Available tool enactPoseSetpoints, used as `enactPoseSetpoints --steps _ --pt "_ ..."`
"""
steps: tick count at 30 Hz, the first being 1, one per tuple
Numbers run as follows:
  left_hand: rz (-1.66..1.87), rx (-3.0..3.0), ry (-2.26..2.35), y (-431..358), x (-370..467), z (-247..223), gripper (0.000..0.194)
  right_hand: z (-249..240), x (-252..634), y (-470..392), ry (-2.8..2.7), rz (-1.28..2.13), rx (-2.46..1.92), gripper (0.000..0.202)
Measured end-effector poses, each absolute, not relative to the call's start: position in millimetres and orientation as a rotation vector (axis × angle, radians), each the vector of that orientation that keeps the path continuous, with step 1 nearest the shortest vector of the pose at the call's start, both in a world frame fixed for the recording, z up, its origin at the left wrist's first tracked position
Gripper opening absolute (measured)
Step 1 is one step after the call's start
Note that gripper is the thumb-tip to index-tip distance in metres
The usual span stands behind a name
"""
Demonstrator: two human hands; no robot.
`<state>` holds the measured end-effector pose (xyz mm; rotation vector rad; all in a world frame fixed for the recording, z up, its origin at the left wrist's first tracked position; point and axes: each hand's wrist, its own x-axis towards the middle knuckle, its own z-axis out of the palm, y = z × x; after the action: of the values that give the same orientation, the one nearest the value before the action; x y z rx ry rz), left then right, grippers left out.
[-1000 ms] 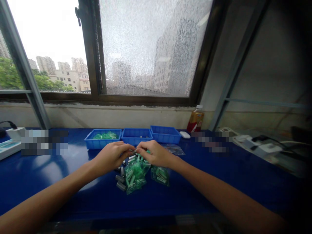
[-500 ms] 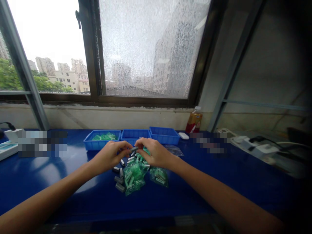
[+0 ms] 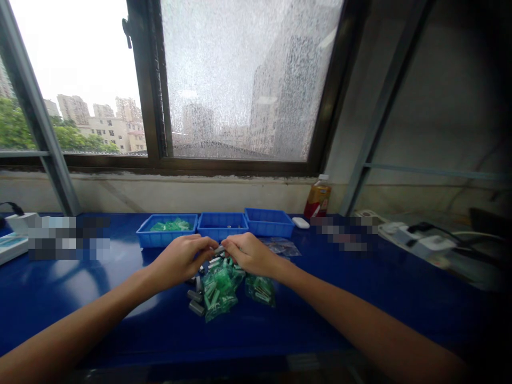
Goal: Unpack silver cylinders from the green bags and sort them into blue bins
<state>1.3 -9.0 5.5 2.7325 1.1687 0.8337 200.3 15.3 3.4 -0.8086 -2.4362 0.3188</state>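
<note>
Above a pile of parts on the blue table, my left hand (image 3: 186,257) and my right hand (image 3: 248,253) meet, fingertips nearly touching. Both are closed on one small grey metal piece (image 3: 219,249), which shows between their fingers. Below them lies a green plastic bag (image 3: 221,285) with metal pieces in and on it. Several loose grey cylinders (image 3: 196,308) lie at its left side. A second green bag (image 3: 261,290) with pieces inside rests to the right, under my right wrist.
Behind the hands stand a blue bin with green bags (image 3: 168,238), a middle blue bin (image 3: 223,233) and a right blue bin (image 3: 270,230). Clear bags (image 3: 282,247), a white case (image 3: 301,223) and a bottle (image 3: 318,198) are at the right. A power strip (image 3: 428,244) lies farther right.
My right hand's fingers have closed in lower around the piece, and my left hand has shifted slightly right. The view has moved a little; the bags and bins lie as before.
</note>
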Motion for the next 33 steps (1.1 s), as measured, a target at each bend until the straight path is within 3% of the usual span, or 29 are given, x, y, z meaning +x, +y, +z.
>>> enactPoseSetpoints --steps 3,6,11,20,33 --pt "0.846 2.524 1.114 -9.5 1.4 10.6 0.020 4.1 199.9 11.4 -2.380 0.297 -0.793 0.023" --pt "0.856 2.375 1.080 -8.7 1.0 12.1 0.025 5.5 199.7 9.1 -2.340 0.193 -0.730 0.026" --pt "0.816 2.245 1.002 -3.1 -0.7 9.0 0.032 6.1 199.6 11.4 -2.357 0.031 -0.685 0.010" --pt "0.695 2.722 1.444 19.9 -22.1 -0.8 0.023 -4.6 216.6 67.1 -1.972 -0.244 -1.011 0.007" --pt "0.482 2.743 1.340 33.7 -19.4 -25.7 0.034 -14.4 220.2 86.6 -1.957 -0.300 -1.279 0.020"
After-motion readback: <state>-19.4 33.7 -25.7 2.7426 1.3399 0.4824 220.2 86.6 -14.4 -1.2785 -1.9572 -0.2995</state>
